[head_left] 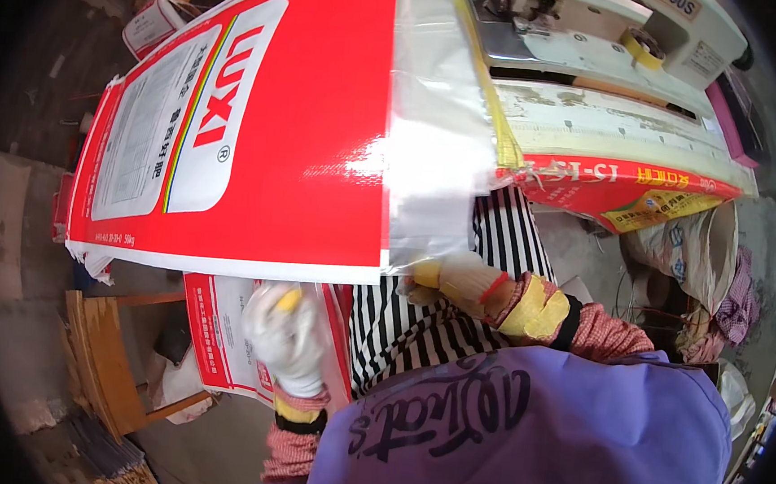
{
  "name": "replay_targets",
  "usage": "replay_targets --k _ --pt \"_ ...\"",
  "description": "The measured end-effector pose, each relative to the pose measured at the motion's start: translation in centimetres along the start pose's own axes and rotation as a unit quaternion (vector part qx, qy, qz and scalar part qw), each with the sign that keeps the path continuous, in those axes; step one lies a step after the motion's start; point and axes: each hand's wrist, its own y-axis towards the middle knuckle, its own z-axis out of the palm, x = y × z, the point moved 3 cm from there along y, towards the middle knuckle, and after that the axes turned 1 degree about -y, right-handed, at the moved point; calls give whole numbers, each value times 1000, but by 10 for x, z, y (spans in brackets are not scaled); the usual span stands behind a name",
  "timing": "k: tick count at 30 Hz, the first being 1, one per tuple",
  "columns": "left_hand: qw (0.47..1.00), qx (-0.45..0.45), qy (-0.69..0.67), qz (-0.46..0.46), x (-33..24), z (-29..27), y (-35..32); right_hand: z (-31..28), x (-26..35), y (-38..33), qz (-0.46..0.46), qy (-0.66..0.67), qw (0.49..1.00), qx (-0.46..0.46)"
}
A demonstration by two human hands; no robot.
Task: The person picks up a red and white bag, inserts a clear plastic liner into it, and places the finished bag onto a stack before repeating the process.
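Observation:
A large red and white woven sack point(314, 138) lies flat before me, with a clear plastic liner point(438, 111) sticking out along its right side. My right hand point(462, 281), in a pale glove with yellow tape, is closed at the near corner of the liner, and its fingers seem to pinch the film there. My left hand point(287, 338), in a white glove with yellow tape, is below the sack's near edge, in front of another red and white sack point(220, 329). Motion smears its fingers.
A white sewing machine point(591, 40) stands at the upper right, a yellow tape roll point(643, 48) on it. A red and yellow sheet point(625, 191) covers the table's near edge. A wooden frame point(105, 362) stands at lower left; cloth point(740, 294) hangs at right.

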Motion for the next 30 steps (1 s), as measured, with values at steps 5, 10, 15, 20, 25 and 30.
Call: replay_targets --k 5,10,15,20,25,30 --pt "989 114 44 82 -73 71 99 -21 -3 -11 -9 -64 993 103" --pt "986 151 34 57 -53 108 128 -35 47 -51 -305 -347 887 3" --pt "913 206 -245 -254 -35 106 139 -32 123 -71 -332 -174 902 -212" --pt "972 225 -54 31 -58 107 137 -37 143 -33 -372 -48 904 -204" --pt "966 241 82 40 -66 115 138 -37 141 -29 -367 31 903 -223" --pt "839 202 -392 -321 -32 92 154 -30 142 -34 -402 -171 865 -246"
